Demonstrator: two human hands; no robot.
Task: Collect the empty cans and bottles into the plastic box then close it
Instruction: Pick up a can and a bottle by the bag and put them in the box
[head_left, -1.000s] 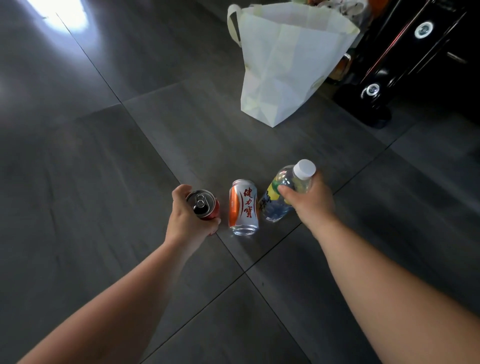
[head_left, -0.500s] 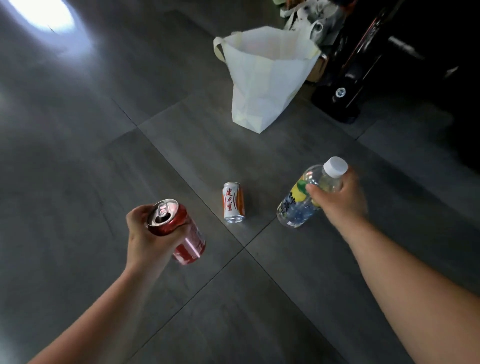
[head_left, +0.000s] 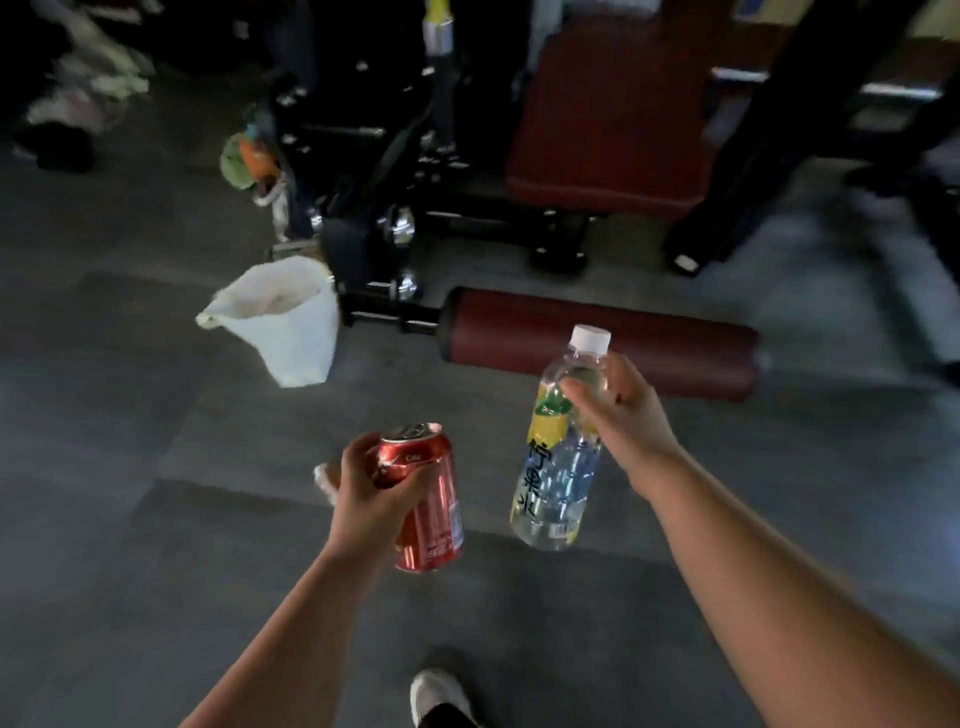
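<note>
Transport of two empties, head view. Left hand grips a dented red can by its upper wall. Right hand, at the can's 2 o'clock, clasps a clear capped bottle at the shoulder. White bag lies at 11 o'clock. The plastic box is out of view. Advice: find the box first, hold both upright, and lower them one at a time. The can's white script is blurred, and the Chinese characters on the bottle's yellow-green label are unreadable.

Count, as you see it: 1 red can, 1 clear bottle, 1 white bag at 10 o'clock, 1 shoe at 6 o'clock.
</note>
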